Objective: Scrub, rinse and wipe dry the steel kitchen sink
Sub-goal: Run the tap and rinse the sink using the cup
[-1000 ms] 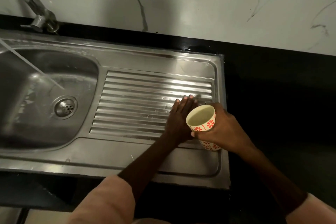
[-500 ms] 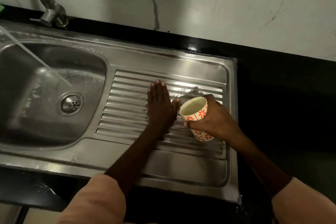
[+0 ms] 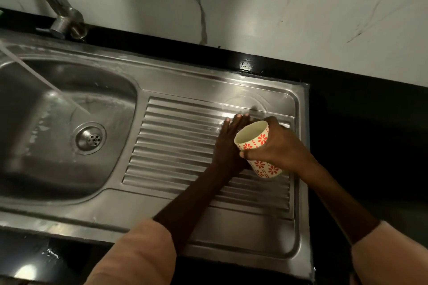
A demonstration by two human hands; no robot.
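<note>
Mid-rinse, I judge: my left hand [image 3: 228,143] lies flat on the wet draining board [image 3: 176,150], my right hand [image 3: 278,146] grips a cup [image 3: 254,143]; wiping dry remains.

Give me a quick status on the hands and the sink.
Left hand flat on drainboard. Right hand grips tilted floral cup. Tap water running into basin. Nothing blocking.

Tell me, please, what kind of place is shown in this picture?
Most likely a home kitchen counter. A steel sink with a ribbed drainboard is set into a black countertop, a tap runs water into the basin, and the wall behind is marble-patterned.
</note>
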